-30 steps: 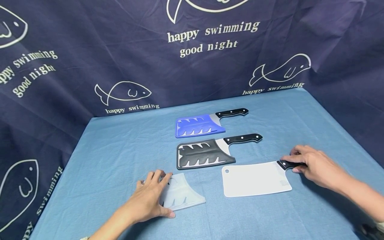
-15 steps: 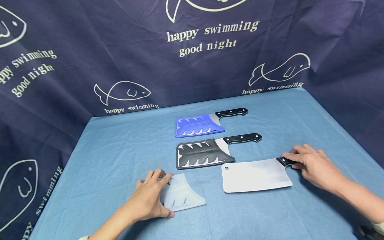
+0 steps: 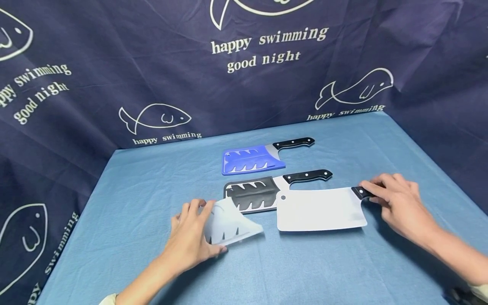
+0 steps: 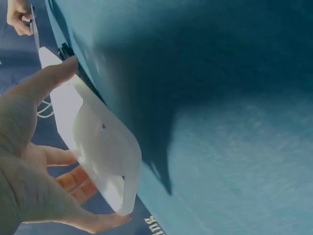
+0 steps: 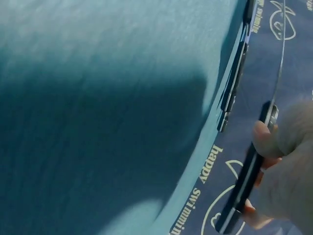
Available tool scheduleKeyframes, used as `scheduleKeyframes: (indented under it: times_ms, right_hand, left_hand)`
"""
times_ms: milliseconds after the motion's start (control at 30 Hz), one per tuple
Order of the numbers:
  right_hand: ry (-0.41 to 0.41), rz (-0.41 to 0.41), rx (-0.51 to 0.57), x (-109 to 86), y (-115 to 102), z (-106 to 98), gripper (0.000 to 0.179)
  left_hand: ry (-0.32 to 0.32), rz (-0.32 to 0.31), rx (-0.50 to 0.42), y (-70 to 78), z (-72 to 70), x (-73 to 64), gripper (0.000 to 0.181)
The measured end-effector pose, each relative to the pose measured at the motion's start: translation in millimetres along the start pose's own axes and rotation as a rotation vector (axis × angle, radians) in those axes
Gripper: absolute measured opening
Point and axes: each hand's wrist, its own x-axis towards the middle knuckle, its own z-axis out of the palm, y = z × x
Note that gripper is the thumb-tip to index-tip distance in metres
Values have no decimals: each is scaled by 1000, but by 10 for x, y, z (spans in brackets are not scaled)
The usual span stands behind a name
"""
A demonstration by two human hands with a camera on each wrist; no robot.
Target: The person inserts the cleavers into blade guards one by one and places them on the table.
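My left hand (image 3: 192, 235) grips a whitish translucent blade cover (image 3: 230, 222) by its edges, thumb on the near edge and fingers at the far one. In the left wrist view the cover (image 4: 98, 132) hangs above the cloth with a shadow below. My right hand (image 3: 398, 207) holds a cleaver (image 3: 320, 212) by its black handle (image 5: 244, 176). Its bare, broad blade is raised off the table, pointing left toward the cover's wide end; a gap separates the two. Behind them lies a second cleaver in a black cover (image 3: 251, 195), partly hidden by the held things.
Farther back lies a cleaver in a blue cover (image 3: 251, 160), its black handle (image 3: 294, 143) toward the right. A blue cloth (image 3: 152, 182) covers the table. A dark blue curtain (image 3: 244, 101) with fish drawings and lettering hangs behind and at the sides.
Both hands have risen off the cloth, the left with the whitish cover and the right with the bare cleaver. The cleaver has shifted slightly left. The two covered cleavers have not moved.
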Motion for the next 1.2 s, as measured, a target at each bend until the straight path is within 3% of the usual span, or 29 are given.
scheduleKeyframes:
  times_ms: [167,400,533,867,1200]
  right_hand:
    - [150,-10,36,51,-55,-28,59]
    - [346,-15,37,151,-128,-66,39]
    - [428,-9,57,187,-176,-67,37]
    - [504,-13,64,217,-222,-80,39]
    - [479,-41,64,219,-276,-88,34]
  left_hand:
    - [77,35,22,41,-68,69,106]
    - [140,88,43,104,-172,145,107]
    - [164,104,54,129,-214,176,108]
    - [182,111,51,187,-258,235,108]
    - [217,130,59,211,-286,281,108]
